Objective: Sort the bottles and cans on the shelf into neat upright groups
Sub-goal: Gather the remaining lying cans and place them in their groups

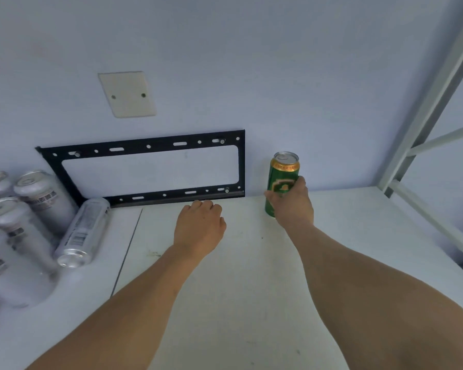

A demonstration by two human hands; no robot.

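A green can with a gold band (281,177) stands upright near the back wall on the white shelf (251,276). My right hand (292,201) is wrapped around its lower half. My left hand (199,225) rests knuckles-up on the shelf, fingers curled, nothing in it, to the left of the green can. At the far left several silver cans (16,222) stand upright in a group. One silver can (82,232) lies on its side next to them, its base toward me.
A black metal wall bracket (150,145) is fixed to the wall just above the shelf's back edge. A beige cover plate (127,94) sits higher on the wall. White shelf uprights and rails (433,108) stand at the right. A seam (127,249) splits the shelf board.
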